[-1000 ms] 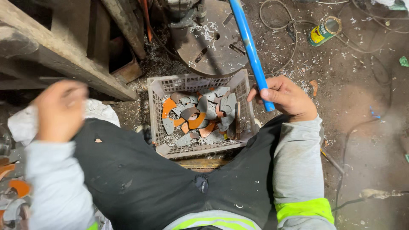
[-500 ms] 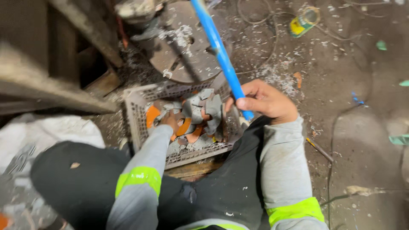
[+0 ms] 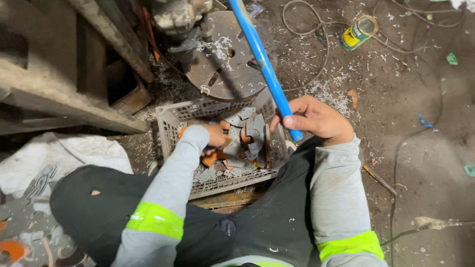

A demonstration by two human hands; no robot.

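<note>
The right hand (image 3: 316, 120) is clenched around the lower end of a blue rod (image 3: 264, 66), thumb pressed across it near the tip; the rod slants up and away from the hand toward the top of the view. The left hand (image 3: 213, 134) reaches down into a grey plastic crate (image 3: 174, 118) just to the left of the right hand, its fingers sunk among the flat metal cut-outs (image 3: 247, 131), grey and orange, that fill it; whether it grips one cannot be told, since the sleeve and the pieces hide the fingers. The crate sits between the person's knees, its near wall touching the dark trousers (image 3: 99, 212). Just beyond the crate, past both hands, lies a round steel plate (image 3: 222, 64) strewn with pale shavings. To the left of the left arm a white sack (image 3: 69, 153) lies on the floor, with more cut-outs near the left knee. Well off beyond the right hand, a yellow-and-green can (image 3: 359, 31) lies on its side among loose wires.
</note>
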